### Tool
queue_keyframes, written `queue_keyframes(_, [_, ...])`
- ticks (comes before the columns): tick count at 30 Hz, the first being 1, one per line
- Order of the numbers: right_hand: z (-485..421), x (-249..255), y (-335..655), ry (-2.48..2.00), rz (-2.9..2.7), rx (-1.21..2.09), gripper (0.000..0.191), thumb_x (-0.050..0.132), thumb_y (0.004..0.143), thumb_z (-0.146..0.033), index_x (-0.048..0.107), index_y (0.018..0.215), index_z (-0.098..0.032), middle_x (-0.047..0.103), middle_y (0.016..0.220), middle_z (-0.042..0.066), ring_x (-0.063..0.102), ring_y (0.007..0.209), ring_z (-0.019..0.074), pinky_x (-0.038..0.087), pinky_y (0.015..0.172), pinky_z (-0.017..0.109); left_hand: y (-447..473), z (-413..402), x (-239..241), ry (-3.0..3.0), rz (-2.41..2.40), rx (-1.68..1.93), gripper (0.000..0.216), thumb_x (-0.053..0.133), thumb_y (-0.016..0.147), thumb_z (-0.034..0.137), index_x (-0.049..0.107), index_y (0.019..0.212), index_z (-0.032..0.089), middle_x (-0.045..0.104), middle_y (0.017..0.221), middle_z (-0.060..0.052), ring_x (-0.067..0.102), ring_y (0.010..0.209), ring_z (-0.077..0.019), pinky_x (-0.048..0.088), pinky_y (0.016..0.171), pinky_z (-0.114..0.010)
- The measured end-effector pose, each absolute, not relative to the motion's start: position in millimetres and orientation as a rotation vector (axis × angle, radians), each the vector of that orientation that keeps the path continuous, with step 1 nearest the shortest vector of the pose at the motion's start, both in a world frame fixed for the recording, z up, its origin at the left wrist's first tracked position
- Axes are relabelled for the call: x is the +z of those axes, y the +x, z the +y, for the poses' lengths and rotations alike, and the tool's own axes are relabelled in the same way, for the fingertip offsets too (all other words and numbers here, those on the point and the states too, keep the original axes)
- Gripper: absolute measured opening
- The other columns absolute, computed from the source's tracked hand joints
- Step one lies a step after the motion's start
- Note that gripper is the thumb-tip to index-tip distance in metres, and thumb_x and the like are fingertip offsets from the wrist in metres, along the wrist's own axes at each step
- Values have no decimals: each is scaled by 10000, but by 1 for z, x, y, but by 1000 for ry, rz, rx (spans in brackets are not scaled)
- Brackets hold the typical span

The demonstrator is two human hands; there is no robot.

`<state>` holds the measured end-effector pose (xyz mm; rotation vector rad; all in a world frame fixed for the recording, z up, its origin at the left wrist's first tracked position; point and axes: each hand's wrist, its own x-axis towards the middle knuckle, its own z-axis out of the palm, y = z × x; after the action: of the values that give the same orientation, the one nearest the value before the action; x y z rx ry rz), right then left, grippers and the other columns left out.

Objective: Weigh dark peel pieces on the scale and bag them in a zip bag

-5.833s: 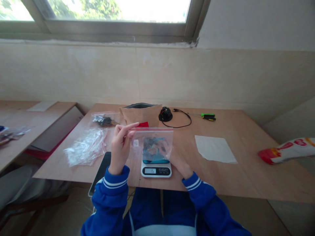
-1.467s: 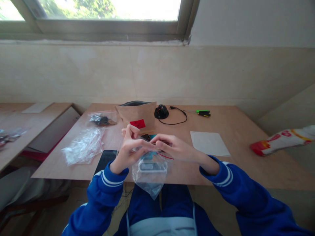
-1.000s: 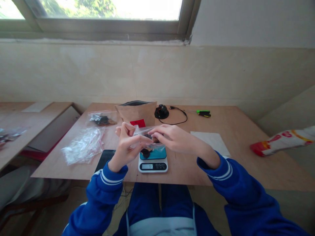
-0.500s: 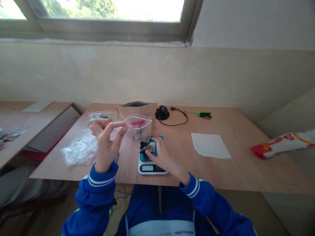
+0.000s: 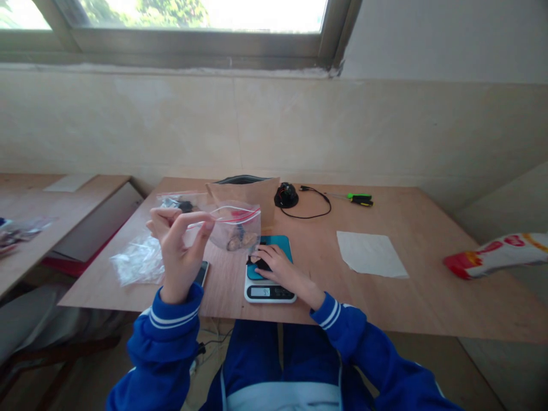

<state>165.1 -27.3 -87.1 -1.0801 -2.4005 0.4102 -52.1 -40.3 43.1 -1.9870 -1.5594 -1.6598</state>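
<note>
My left hand (image 5: 177,245) is raised over the table, thumb and forefinger pinching the edge of a clear zip bag (image 5: 220,237). Red lines run along the bag's top seal, and brown and dark lumps lie inside. Beneath and to the right stands a kitchen scale (image 5: 280,242) with a blue plate, a white body and a lit display. My right hand (image 5: 276,265) reaches across the plate, its fingers closed over small brown and black pieces (image 5: 253,260). Those fingers partly hide the pieces, so their kind is unclear.
Behind the bag stands an open brown paper pouch (image 5: 265,200). Clear plastic bags (image 5: 139,260) and a phone (image 5: 202,274) lie left. A black device with a cable (image 5: 286,196), screwdrivers (image 5: 360,200), white paper (image 5: 372,254) and a red-and-white packet (image 5: 496,254) are farther right.
My right hand has drawn its fingers closer together over the pieces, which it covers more. The bag hangs slightly lower and farther left in my left hand. The view has shifted slightly.
</note>
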Motion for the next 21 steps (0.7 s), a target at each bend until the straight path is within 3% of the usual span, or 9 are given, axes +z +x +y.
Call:
queue_keyframes(4, [-28, -86, 168, -1034, -2405, 357, 270, 627, 869, -171, 589, 1136, -164, 642, 1167, 113, 582, 1099, 260, 507, 954, 439, -53, -40, 42, -1997, -1573, -1666, 126, 611, 875, 384, 679, 890, 278, 422, 867, -28, 475, 920, -229, 320, 962, -497])
queue_keyframes(10, [-27, -83, 174, -978, -2453, 247, 322, 537, 903, -122, 558, 1225, -131, 637, 1210, 158, 595, 1139, 272, 519, 957, 449, -53, -40, 41, -1983, -1586, -1669, 133, 603, 879, 387, 676, 908, 280, 444, 891, -34, 481, 935, -234, 330, 965, -501])
queue_keyframes(21, [-22, -87, 184, -1100, -2076, 544, 369, 570, 864, -145, 582, 1232, -168, 662, 1186, 129, 626, 1108, 248, 508, 979, 445, -48, -43, 43, -2017, -1580, -1654, 148, 592, 888, 388, 677, 899, 267, 439, 870, -30, 476, 926, -228, 325, 961, -479])
